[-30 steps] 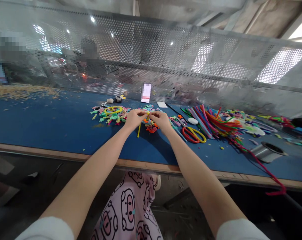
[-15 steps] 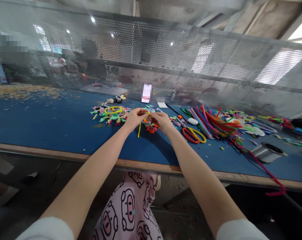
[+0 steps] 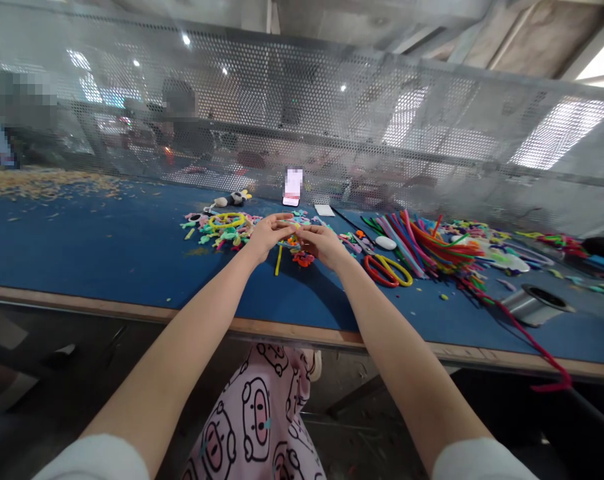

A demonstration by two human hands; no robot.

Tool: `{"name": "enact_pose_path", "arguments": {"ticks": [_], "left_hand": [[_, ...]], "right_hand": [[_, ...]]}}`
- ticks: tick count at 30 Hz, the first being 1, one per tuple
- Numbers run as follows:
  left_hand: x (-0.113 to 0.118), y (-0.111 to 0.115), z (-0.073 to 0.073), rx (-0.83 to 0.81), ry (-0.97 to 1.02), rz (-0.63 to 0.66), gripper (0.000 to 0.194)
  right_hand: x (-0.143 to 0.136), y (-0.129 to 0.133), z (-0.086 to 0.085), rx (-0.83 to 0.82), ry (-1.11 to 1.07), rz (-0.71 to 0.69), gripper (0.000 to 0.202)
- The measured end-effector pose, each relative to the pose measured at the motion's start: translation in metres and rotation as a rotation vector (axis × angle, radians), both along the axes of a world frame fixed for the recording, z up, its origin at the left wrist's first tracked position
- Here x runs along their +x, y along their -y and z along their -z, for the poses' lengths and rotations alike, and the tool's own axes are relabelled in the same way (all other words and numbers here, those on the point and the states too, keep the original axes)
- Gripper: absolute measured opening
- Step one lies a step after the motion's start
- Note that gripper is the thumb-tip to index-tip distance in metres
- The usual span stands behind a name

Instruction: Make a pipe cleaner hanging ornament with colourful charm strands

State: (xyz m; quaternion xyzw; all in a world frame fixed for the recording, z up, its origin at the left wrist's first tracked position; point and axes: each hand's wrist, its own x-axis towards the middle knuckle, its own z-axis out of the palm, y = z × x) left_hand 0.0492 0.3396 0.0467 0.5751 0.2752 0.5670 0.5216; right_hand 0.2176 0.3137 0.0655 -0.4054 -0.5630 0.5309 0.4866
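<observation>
Small yellow piece (image 3: 297,227) at the fingertips, above a multicoloured pile (image 3: 227,236). Left hand (image 3: 266,237) pinches it; right hand (image 3: 325,244) has fingertips beside it, grip cannot be told. Scissors (image 3: 386,270) lie rightward on blue counter (image 3: 132,260).

Two grips (image 3: 267,237), one phone (image 3: 293,185), one spool (image 3: 529,306)

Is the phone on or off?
On. The phone glows pale, with pink near the bottom. What it shows is too blurred to tell.
</observation>
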Motion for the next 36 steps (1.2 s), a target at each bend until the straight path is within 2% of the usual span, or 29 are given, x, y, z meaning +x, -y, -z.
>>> {"name": "enact_pose_path", "arguments": {"ticks": [9, 16, 22, 26, 31, 36], "left_hand": [[-0.0017, 0.0039, -0.0044, 0.06, -0.096, -0.031, 0.045], [0.0, 0.0053, -0.0033, 0.097, -0.154, -0.089, 0.042], [0.0008, 0.0005, -0.0017, 0.055, -0.038, -0.113, 0.036], [0.0006, -0.0027, -0.001, 0.017, 0.026, -0.148, 0.034], [0.0015, -0.0025, -0.0022, -0.044, 0.039, -0.155, 0.034], [0.0014, -0.0023, -0.0011, -0.06, 0.057, -0.175, 0.032]], "right_hand": [[0.002, 0.0008, -0.0026, -0.08, -0.033, -0.02, 0.022], [0.0017, 0.0017, -0.0034, -0.086, 0.089, -0.063, 0.024], [-0.002, 0.0015, -0.0025, -0.05, -0.034, -0.038, 0.024], [-0.0026, 0.0004, -0.0009, -0.047, -0.031, -0.052, 0.029], [-0.0011, -0.0042, 0.0036, 0.01, -0.026, 0.058, 0.036], [-0.0043, -0.0021, 0.0044, 0.189, 0.169, 0.159, 0.032]]}}
